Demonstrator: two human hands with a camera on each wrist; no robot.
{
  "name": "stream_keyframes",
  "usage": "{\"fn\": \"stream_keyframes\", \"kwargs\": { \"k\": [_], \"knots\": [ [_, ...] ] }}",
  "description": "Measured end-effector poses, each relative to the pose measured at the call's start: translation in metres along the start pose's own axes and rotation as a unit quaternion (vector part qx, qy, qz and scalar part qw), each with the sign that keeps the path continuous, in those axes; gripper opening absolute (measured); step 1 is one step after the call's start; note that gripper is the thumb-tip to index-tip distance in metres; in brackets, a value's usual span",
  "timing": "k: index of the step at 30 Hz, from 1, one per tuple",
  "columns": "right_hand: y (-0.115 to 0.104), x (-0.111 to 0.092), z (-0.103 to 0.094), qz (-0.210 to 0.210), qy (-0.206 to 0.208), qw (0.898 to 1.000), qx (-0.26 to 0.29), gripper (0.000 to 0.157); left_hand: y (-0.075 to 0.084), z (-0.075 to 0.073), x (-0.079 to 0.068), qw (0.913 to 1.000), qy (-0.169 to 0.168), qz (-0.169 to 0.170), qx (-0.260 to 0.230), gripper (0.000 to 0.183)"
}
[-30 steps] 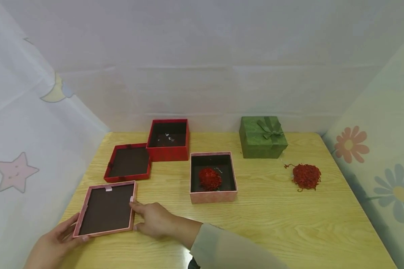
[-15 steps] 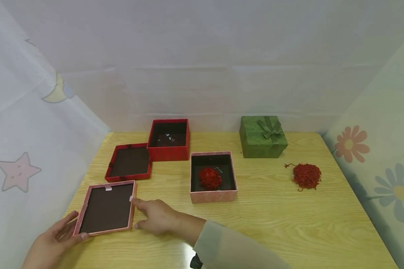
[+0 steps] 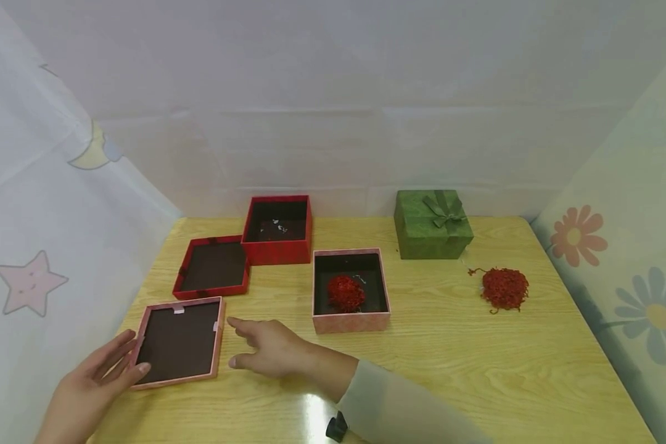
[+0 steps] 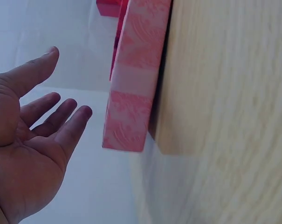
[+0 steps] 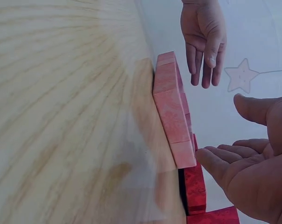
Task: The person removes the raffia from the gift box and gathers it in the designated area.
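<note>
Pink gift-box lid [image 3: 179, 342] lies inside-up at the left of the wood-grain table [image 3: 449, 382], just nearer than the red lid [image 3: 213, 266]. Left hand [image 3: 91, 385]: fingers parted, thumb overlapping the lid's near corner from the head; left wrist view shows a gap between. Right hand [image 3: 274, 351]: thumb and fingers spread, just beside the right wall. Swirled outer pattern and plain pale band [image 4: 133, 80] read clearly only from the wrists; dark inner floor only from the head.
</note>
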State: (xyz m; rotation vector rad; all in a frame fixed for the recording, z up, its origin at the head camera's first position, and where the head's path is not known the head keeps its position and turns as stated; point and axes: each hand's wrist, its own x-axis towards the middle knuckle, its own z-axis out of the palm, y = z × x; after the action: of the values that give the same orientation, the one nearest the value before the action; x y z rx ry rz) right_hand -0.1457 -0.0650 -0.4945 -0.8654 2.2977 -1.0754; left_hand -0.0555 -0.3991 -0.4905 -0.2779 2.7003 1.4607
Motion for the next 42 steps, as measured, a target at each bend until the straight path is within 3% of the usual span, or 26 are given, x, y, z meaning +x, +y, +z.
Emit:
{"fn": "stream_keyframes", "kwargs": {
  "k": [7,14,19,27,32,38,42],
  "knots": [
    [0.003,-0.013,-0.014,-0.039,0.014,0.996,0.076,0.07,0.024,0.018,0.01,0.9997,-0.006,0.023,0.008,0.076],
    [0.006,-0.026,-0.023,-0.049,0.05,0.988,0.14,0.061,0.048,0.038,0.019,0.9942,-0.021,0.104,-0.018,0.069],
    [0.01,-0.033,-0.03,-0.06,0.064,0.982,0.167,0.06,0.066,0.052,0.023,0.9894,-0.05,0.135,-0.024,0.069],
    [0.015,-0.052,-0.051,-0.072,0.09,0.977,0.177,0.062,0.084,0.079,0.034,0.9743,-0.095,0.182,-0.091,0.065],
    [0.016,-0.063,-0.068,-0.086,0.114,0.973,0.181,0.063,0.093,0.096,0.04,0.9701,-0.109,0.193,-0.098,0.064],
    [0.021,-0.076,-0.086,-0.059,0.132,0.971,0.19,0.065,0.107,0.117,0.048,0.9596,-0.13,0.211,-0.133,0.063],
    [0.027,-0.083,-0.099,-0.042,0.14,0.977,0.153,0.067,0.117,0.131,0.052,0.9564,-0.139,0.21,-0.148,0.063]
  ]
}}
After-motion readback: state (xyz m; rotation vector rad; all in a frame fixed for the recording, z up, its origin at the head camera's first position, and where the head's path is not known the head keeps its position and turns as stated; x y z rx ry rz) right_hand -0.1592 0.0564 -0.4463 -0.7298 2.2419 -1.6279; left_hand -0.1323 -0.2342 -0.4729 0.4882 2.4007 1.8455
